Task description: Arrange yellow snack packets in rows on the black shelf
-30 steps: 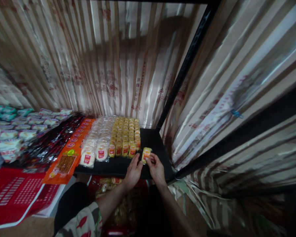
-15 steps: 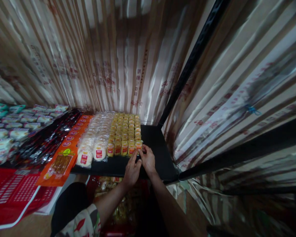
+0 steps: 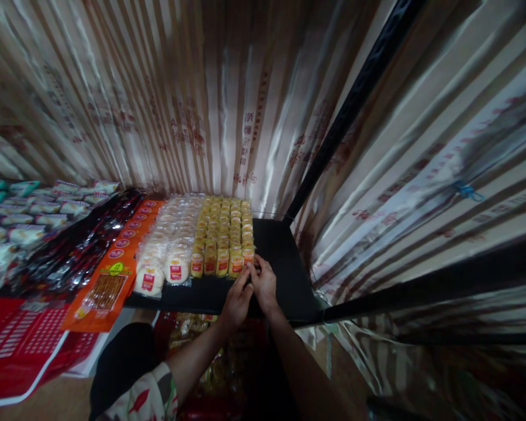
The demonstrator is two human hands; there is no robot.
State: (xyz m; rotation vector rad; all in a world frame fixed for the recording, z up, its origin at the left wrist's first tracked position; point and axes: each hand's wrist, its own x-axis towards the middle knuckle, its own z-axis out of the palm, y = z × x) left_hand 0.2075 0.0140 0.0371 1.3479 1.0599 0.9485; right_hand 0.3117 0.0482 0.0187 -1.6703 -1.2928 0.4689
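Observation:
Yellow wrapped cakes (image 3: 222, 234) with red labels stand in tight rows on a black shelf board (image 3: 284, 257). At the front right corner of these rows is one wrapped cake (image 3: 248, 255). My left hand (image 3: 236, 299) reaches its lower front edge, fingers drawn together. From the right side my right hand (image 3: 264, 285) closes on the same cake, thumb and fingers bent. The fingertips of both hands nearly meet there, partly hiding its base. To the left stand rows of white round wrapped cakes (image 3: 176, 270).
An orange snack bag (image 3: 100, 289), dark shiny packets (image 3: 76, 245) and white packets (image 3: 26, 234) lie further left. Red baskets (image 3: 21, 333) sit at the lower left. Below the shelf is a bin of yellow packets (image 3: 219, 371). A black post (image 3: 333, 140) rises at the right.
The view has shifted slightly. Both hands stay at the front right wrapped cake, with only a small movement of the fingers.

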